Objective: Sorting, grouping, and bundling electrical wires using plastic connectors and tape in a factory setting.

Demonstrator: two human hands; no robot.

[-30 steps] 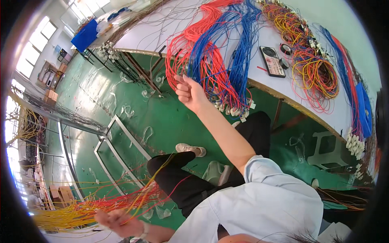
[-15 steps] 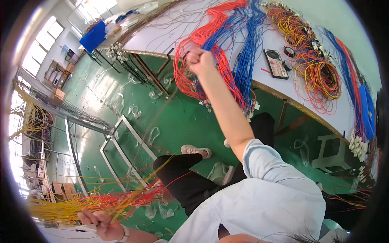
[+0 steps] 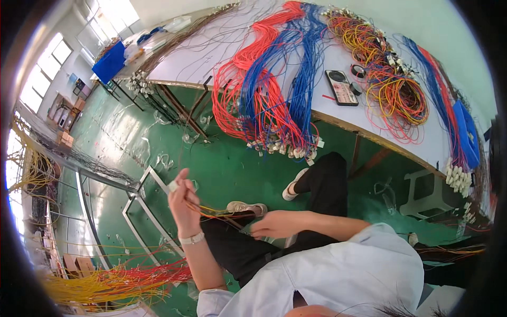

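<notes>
My left hand (image 3: 185,208) is raised over the floor, left of my knees. Its fingers are closed on a small white connector (image 3: 173,185). A few thin orange and yellow wires (image 3: 216,213) stretch from it across to my right hand (image 3: 277,224). That hand is closed over my lap, with the wires at its fingertips. Something small and dark also shows at those fingertips, too blurred to name. Ahead, red wires (image 3: 248,55) and blue wires (image 3: 303,63) hang over the table edge, their white connectors (image 3: 285,148) bunched below.
The white table (image 3: 182,66) curves round ahead, carrying a multimeter (image 3: 342,87), black tape rolls (image 3: 358,71) and coiled yellow-orange wires (image 3: 398,100). Yellow and red wires (image 3: 116,280) lie at lower left beside a metal frame (image 3: 153,211). A plastic stool (image 3: 430,195) stands under the table.
My right hand has come down from the red wires at the table edge to my lap. My left hand has moved up and right from the yellow wires, and now holds a connector.
</notes>
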